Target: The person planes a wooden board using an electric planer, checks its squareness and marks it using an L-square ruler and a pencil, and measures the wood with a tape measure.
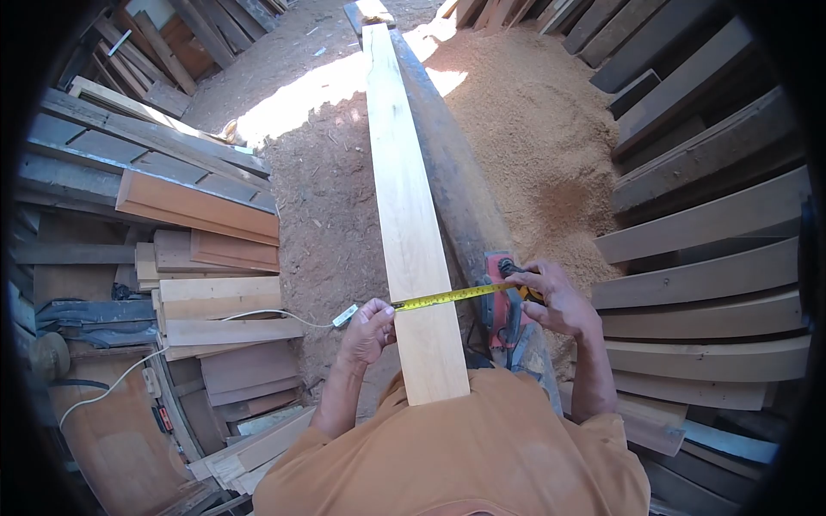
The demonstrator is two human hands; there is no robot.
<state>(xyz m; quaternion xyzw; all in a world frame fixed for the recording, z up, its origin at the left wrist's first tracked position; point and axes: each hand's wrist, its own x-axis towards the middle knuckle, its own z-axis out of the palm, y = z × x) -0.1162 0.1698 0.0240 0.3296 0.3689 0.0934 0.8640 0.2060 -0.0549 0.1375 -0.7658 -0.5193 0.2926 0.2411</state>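
Note:
A yellow tape measure (447, 297) is stretched across the width of a long, pale wooden board (403, 189). My left hand (370, 331) pinches the tape's end at the board's left edge. On the other side, my right hand (555, 297) is closed around the tape's case, which is partly hidden by the fingers. Beneath the right hand, a red and black power tool (499, 314) rests on the dark beam (460, 185); its exact kind is hard to make out. The board's near end reaches my orange shirt (482, 447).
Stacked planks (232, 301) and a reddish-brown moulded board (198, 206) lie on the left. A white cord with an extension socket (345, 316) hangs there. Sawdust (525, 129) covers the ground right of the beam, and boards (701, 279) lean along the right side.

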